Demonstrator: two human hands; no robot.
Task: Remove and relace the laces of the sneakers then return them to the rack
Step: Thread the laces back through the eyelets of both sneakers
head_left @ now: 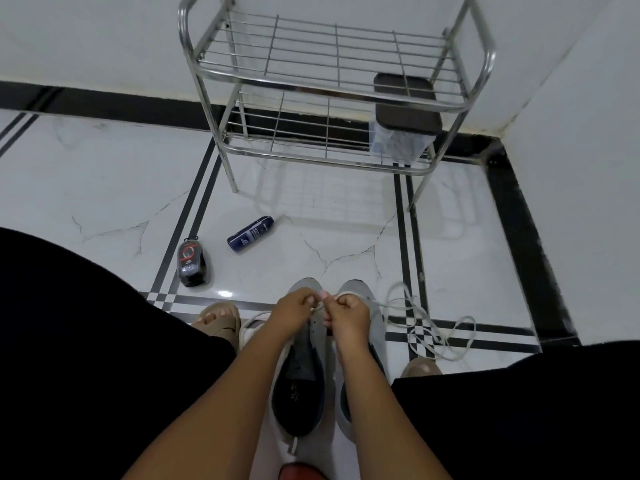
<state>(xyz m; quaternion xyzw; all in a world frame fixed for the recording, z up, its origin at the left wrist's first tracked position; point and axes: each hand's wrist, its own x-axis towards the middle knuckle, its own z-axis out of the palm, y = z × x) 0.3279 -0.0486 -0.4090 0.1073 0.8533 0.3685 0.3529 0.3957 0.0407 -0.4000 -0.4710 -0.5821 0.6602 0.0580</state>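
two grey sneakers (304, 368), side by side on the white tiled floor (104, 188) between the person's knees, toes toward the rack. left hand (294, 310) and right hand (346, 315), both over the toe end of the left sneaker, fingers curled and pinching a white lace (320, 306) between them. loose lace (433, 327), coiled on the floor just right of the sneakers. steel rack (329, 88), two wire shelves, against the far wall; dark box (405, 105) at its right end. blue spray can (251, 233) and black bottle (192, 263), lying on the floor left of the sneakers.
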